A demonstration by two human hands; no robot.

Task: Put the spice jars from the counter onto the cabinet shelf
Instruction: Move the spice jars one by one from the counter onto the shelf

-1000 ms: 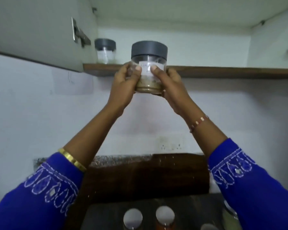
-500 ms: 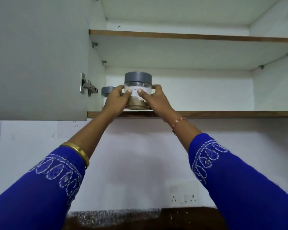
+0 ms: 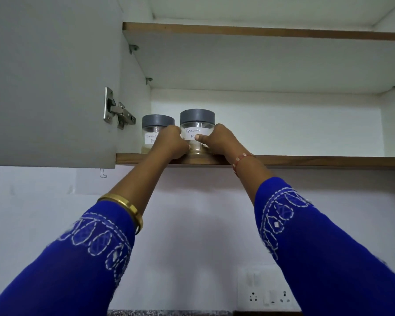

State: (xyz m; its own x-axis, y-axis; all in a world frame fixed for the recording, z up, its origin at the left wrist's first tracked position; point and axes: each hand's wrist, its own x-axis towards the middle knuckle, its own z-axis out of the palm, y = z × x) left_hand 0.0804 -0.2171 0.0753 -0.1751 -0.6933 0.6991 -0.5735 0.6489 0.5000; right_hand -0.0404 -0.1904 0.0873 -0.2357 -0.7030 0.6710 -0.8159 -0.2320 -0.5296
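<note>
A clear spice jar (image 3: 197,126) with a grey lid and a handwritten white label stands on the lower cabinet shelf (image 3: 306,161), near its front edge. My left hand (image 3: 169,143) and my right hand (image 3: 219,140) grip it from either side, thumbs on the label. A second grey-lidded jar (image 3: 156,126) with a white label stands just left of it, further back, partly hidden by my left hand.
The open cabinet door (image 3: 50,80) with its metal hinge (image 3: 118,110) hangs at the left. An upper shelf (image 3: 260,31) spans above. The lower shelf stretches bare to the right. A wall socket (image 3: 268,290) sits low on the wall.
Both hands carried the jar up from in front of the shelf edge and set it down on the lower shelf beside the other jar. The view tilted upward, and the counter left the frame.
</note>
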